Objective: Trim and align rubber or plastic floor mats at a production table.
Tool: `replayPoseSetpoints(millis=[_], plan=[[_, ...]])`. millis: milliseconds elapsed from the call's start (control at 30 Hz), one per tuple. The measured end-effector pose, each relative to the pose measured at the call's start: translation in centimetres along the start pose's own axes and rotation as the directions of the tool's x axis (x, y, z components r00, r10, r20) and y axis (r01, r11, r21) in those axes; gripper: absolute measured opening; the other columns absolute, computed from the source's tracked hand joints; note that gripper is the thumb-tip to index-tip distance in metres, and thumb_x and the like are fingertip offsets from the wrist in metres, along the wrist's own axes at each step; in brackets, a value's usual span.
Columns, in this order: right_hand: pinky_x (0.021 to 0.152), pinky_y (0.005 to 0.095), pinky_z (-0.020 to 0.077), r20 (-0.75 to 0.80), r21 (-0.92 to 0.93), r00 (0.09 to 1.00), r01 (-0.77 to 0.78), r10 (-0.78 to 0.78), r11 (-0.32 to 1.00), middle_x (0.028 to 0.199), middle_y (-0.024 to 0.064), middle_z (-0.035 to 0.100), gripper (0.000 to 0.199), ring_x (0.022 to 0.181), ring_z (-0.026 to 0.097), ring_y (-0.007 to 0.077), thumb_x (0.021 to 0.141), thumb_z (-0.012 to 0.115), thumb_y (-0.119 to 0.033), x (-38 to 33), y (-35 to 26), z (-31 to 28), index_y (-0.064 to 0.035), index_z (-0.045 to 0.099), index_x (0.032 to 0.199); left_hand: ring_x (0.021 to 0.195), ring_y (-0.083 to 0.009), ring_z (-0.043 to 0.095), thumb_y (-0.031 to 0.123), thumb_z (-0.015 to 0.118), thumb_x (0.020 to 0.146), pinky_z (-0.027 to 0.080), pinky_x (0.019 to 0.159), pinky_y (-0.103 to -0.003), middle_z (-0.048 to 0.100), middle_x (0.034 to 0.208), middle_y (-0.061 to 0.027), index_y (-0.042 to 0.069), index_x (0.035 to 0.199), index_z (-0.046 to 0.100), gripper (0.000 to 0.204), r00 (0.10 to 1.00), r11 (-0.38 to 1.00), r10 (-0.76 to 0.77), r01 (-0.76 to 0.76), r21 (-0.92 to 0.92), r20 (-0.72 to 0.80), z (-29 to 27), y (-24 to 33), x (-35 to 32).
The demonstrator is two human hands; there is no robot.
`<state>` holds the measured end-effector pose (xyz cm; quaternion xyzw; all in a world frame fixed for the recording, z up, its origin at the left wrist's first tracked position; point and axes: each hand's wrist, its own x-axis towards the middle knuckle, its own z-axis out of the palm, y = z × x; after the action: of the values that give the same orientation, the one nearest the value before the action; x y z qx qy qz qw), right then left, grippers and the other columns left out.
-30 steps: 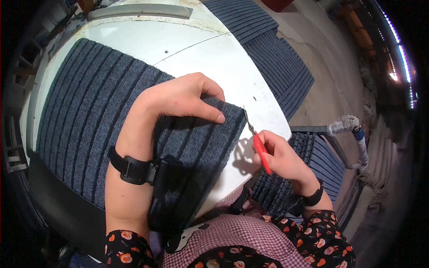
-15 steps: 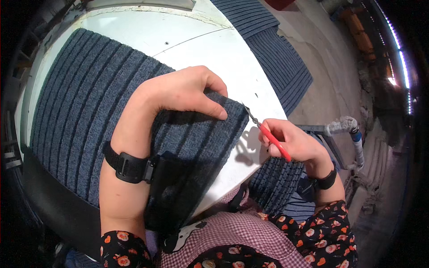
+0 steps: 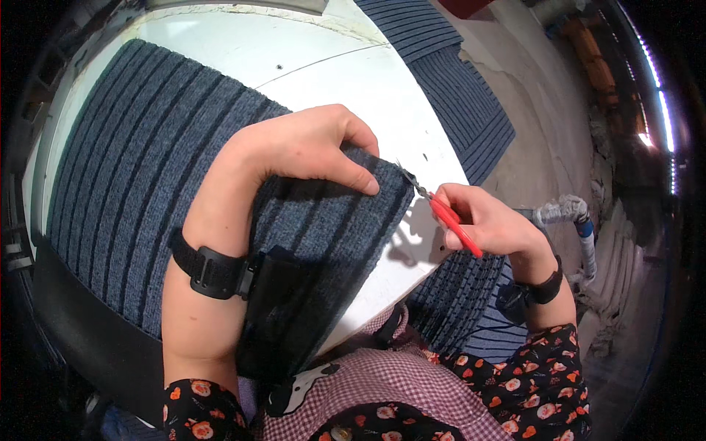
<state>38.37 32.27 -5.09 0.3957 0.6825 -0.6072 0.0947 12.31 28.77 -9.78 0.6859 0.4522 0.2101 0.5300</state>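
A dark blue-grey ribbed mat [image 3: 158, 147] covers the left half of the white tabletop [image 3: 316, 44]. My left hand [image 3: 309, 147] grips its right-hand edge, thumb on top and fingers curled over behind, holding the corner up a little. My right hand [image 3: 496, 220] is closed around a pair of small scissors [image 3: 448, 217] with red handles. Their dark metal blades stand slightly apart at the mat's corner, to the right of my left thumb. I cannot tell whether a thread or a bit of edge lies between the blades.
More ribbed mats [image 3: 463, 103] lie beyond the table's right edge, with further striped pieces [image 3: 456, 301] below the near corner. A pipe wrapped in plastic [image 3: 562, 213] stands right of my right forearm. Something black and smooth [image 3: 95, 301] borders the table at lower left.
The scissors have tilted, and their blades have come from just touching the corner to over it, parting a little. My right hand has shifted slightly up and right; my left keeps its grip.
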Motion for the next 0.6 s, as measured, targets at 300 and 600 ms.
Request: replayPoseSetpoints(millis=[300,600], plan=[[0.054,0.0192,0.0363,0.003,0.128,0.999,-0.037,0.037,0.991,0.069,-0.0038,0.051,0.031,0.061,0.044,0.0037,0.075,0.072,-0.026,0.1,-0.8,0.3,-0.0042,0.050,0.077,0.062,-0.0105,0.054,0.020,0.074,0.069,0.044,0.060,-0.025,0.061,0.067,-0.0030,0.000,0.081,0.065,0.025,1.000,1.000,0.006,-0.006,0.000,-0.008,0.0,-0.2,0.0],[0.054,0.0202,0.0363,0.001,0.044,0.998,-0.065,0.065,0.997,0.071,-0.0029,0.052,0.033,0.063,0.045,0.0047,0.072,0.074,-0.027,0.3,-1.1,-0.1,-0.0035,0.051,0.078,0.063,-0.0095,0.053,0.020,0.073,0.070,0.044,0.060,-0.025,0.061,0.067,-0.0038,-0.002,0.081,0.064,0.026,1.000,1.000,0.025,-0.025,0.019,-0.013,-0.1,-0.4,-0.1]])
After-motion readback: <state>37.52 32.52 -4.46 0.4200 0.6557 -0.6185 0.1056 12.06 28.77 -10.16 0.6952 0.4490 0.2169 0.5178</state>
